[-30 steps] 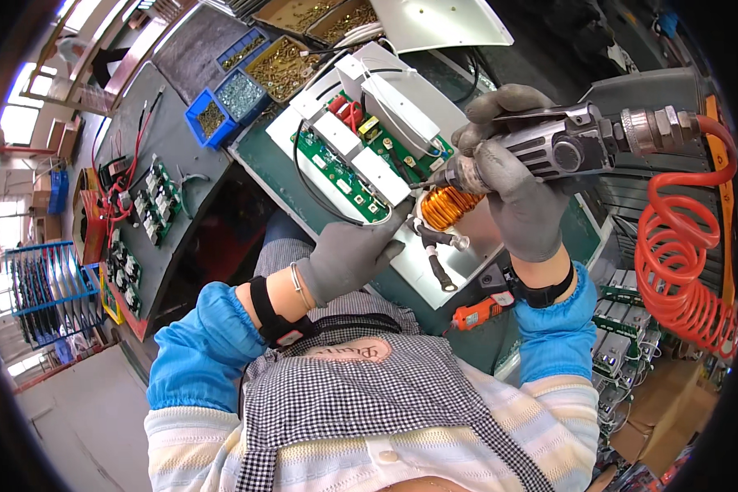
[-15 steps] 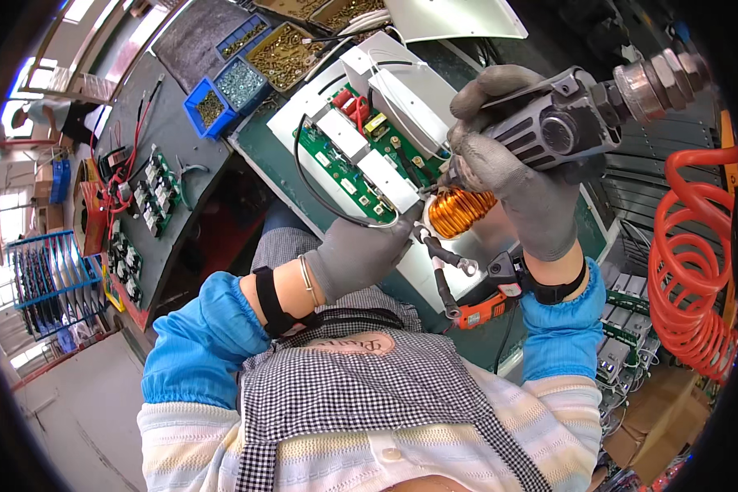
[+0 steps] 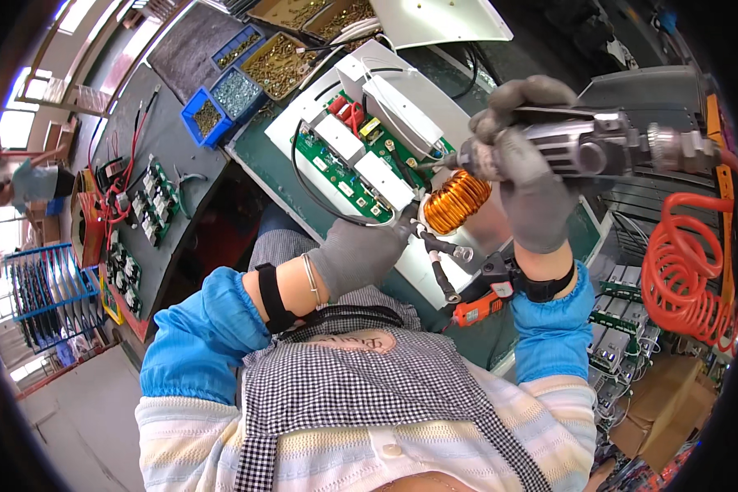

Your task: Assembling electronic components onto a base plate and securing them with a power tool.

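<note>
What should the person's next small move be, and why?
Probably check that the tool's tip is lined up before pressing: the right hand grips the tool with its tip pointing toward the board, while the left hand sits beside the coil's dark leads. Whether the tip touches anything is too small to tell.

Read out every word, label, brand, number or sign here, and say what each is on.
Oval patch on the checked apron: dark lettering, which I won't copy out.
Orange-and-black tool: pale markings, too small to read.
Green circuit board: tiny markings, too small to read.
</note>
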